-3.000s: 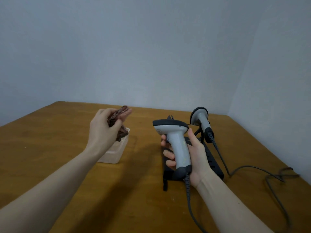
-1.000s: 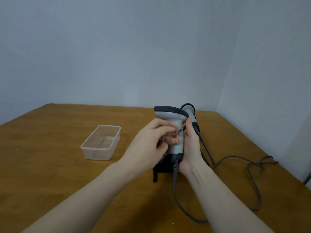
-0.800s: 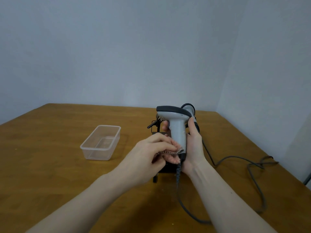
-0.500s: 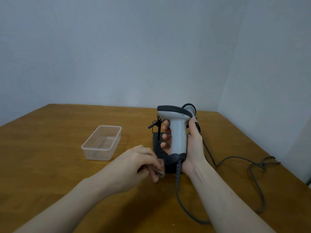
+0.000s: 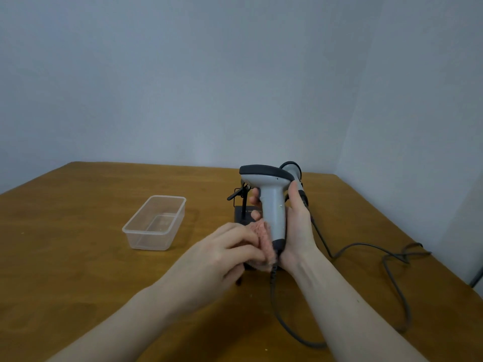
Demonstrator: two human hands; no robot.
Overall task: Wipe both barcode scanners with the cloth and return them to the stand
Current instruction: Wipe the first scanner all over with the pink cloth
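My right hand [image 5: 296,231] grips the upright scanner [image 5: 271,202] with curled fingers while my left hand [image 5: 224,253] pinches the cloth [image 5: 264,240] against its handle.

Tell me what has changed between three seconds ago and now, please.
The left hand carried the cloth away from the plastic container to the handle of the grey barcode scanner and now presses it against the handle's lower part. The right hand still grips that scanner upright. The second scanner stays on the black stand, and the container has not moved.
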